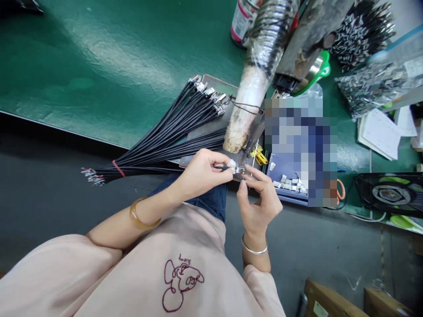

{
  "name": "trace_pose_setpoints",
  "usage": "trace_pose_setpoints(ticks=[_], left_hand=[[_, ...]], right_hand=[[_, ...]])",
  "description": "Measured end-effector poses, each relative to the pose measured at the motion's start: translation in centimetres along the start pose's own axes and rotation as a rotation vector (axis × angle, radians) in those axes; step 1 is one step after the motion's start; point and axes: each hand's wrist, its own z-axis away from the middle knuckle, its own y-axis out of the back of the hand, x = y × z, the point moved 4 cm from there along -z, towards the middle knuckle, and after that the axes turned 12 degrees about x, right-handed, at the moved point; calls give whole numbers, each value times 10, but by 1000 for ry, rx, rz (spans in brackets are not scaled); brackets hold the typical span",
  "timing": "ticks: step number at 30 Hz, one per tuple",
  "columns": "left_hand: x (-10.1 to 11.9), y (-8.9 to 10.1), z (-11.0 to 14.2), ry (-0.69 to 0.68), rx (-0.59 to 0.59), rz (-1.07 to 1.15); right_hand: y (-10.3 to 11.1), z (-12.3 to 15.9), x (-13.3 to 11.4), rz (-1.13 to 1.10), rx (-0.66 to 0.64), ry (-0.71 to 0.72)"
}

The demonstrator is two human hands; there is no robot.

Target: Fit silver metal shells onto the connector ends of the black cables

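My left hand (211, 172) is closed in a pinch on a black cable (222, 167), close to its end. A white cover sits on one of its fingertips. At that end is a small metal connector (239, 170), just beyond the left fingertips. My right hand (259, 193) is at the connector's other side, its fingers bent and slightly apart; the index fingertip is at or very near the metal. A bundle of black cables (165, 125) with metal connectors lies left of my hands, tied by a red band (118, 168).
A wrapped duct (251, 83) comes down just above my hands. Yellow cutters (260, 156) lie beside a blue tray (280, 160) holding several metal connectors (291, 182). Bagged metal parts (373, 86) and papers (380, 132) are at the right, near a fan (390, 193). The green table (99, 66) extends left.
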Motion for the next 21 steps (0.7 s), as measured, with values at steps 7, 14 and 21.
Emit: trace_pose_setpoints(ticks=[7,14,21], left_hand=[[5,-1,2,-35,36,16],[1,0,4,-42,23,4],[5,-2,6,31,-151,84]], right_hand=[[-3,-7,-4,28,42,51],[-2,-2,-6,17,26,49],[1,1,-4,83,-27,207]])
